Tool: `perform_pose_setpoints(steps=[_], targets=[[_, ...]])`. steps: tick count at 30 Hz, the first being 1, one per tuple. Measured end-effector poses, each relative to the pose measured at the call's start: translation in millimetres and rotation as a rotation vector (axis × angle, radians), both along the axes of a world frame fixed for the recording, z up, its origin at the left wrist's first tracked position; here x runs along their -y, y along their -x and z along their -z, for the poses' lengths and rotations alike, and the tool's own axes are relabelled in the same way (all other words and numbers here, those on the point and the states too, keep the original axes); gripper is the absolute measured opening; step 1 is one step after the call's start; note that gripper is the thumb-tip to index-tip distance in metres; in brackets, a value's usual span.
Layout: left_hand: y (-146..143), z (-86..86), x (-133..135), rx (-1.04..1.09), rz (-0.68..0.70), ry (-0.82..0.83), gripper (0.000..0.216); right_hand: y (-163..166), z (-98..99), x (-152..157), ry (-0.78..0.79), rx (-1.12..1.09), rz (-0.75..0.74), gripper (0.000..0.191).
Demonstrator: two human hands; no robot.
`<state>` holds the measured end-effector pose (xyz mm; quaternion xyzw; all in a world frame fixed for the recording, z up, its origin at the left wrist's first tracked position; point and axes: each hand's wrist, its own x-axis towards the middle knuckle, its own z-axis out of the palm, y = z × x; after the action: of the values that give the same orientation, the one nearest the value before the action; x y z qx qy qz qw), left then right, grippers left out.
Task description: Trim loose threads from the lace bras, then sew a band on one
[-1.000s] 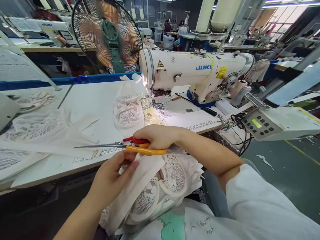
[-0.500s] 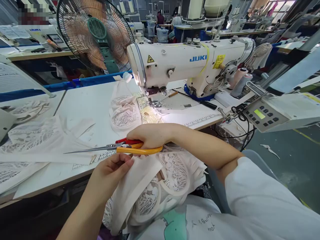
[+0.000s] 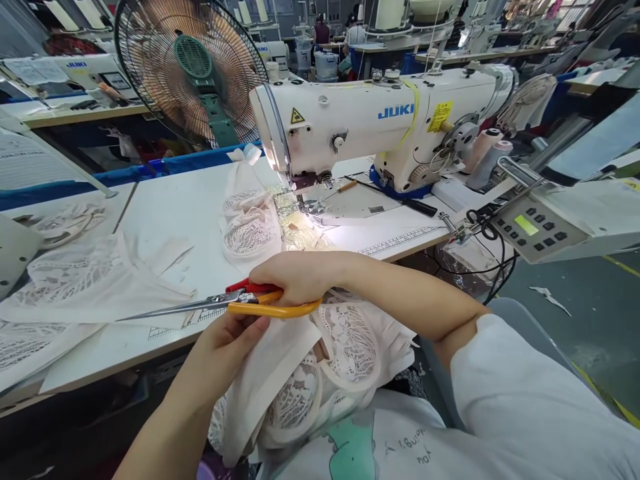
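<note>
A pair of scissors [image 3: 175, 309] is held in the right hand [image 3: 295, 277]; the grip is closed about its red and orange handles, and the blades, close together, are pointed leftward over the edge of the white surface [image 3: 170, 200]. The pale lace garment [image 3: 345, 340] is located on the person's lap, below the scissors. Its upper edge is pinched between thumb and fingers of the left hand [image 3: 220, 353], that grip being clamped on the cloth just beneath the handles. A separate lace piece [image 3: 250, 233] is placed beside the needle area of the sewing machine [image 3: 345, 113]. Further lace pieces [image 3: 80, 277] are spread at the left of the surface. A fan [image 3: 195, 73] is positioned behind.
</note>
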<state>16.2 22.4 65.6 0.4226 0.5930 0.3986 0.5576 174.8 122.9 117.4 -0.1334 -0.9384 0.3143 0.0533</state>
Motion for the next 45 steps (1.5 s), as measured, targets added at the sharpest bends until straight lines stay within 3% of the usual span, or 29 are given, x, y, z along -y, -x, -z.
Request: perform_pose_setpoints(steps=[3, 8, 9, 11, 14, 19, 25, 29, 35, 41, 43, 45], targets=[[-4, -1.8, 2, 0.079, -0.069, 0.053, 0.035, -2, 4.2, 5, 0.034, -0.014, 0.080, 0.019], [-3, -5.1, 9, 0.165, -0.232, 0.062, 0.032, -22, 21.1, 29, 0.261, -0.188, 0.427, 0.028], [-1, -5.1, 10, 0.182, -0.260, 0.061, 0.032, -28, 25.6, 34, 0.325, -0.178, 0.423, 0.029], [3, -4.3, 12, 0.214, -0.309, 0.065, 0.032, -39, 34.4, 44, 0.441, -0.084, 0.269, 0.032], [9, -3.0, 13, 0.241, -0.353, 0.066, 0.034, -47, 42.4, 54, 0.449, 0.108, 0.096, 0.040], [8, -3.9, 16, 0.240, -0.368, 0.052, 0.033, -37, 36.7, 58, 0.331, 0.295, 0.143, 0.044], [5, -5.6, 21, 0.212, -0.377, 0.011, 0.030, -20, 29.9, 60, 0.262, 0.296, 0.162, 0.049], [6, -5.7, 22, 0.206, -0.378, -0.004, 0.028, -16, 31.5, 63, 0.230, 0.289, 0.177, 0.053], [7, -3.4, 21, 0.187, -0.358, -0.031, 0.027, -13, 38.1, 68, 0.364, 0.274, 0.250, 0.045], [14, 2.1, 26, 0.123, -0.300, -0.049, 0.027, -25, 45.7, 65, 0.352, 0.213, 0.305, 0.039], [15, -1.8, 32, 0.051, -0.232, -0.062, 0.025, -32, 40.9, 62, 0.360, 0.167, 0.381, 0.038], [12, -9.5, 38, -0.096, -0.058, -0.107, 0.025, -37, 33.5, 62, 0.366, 0.059, 0.438, 0.039]])
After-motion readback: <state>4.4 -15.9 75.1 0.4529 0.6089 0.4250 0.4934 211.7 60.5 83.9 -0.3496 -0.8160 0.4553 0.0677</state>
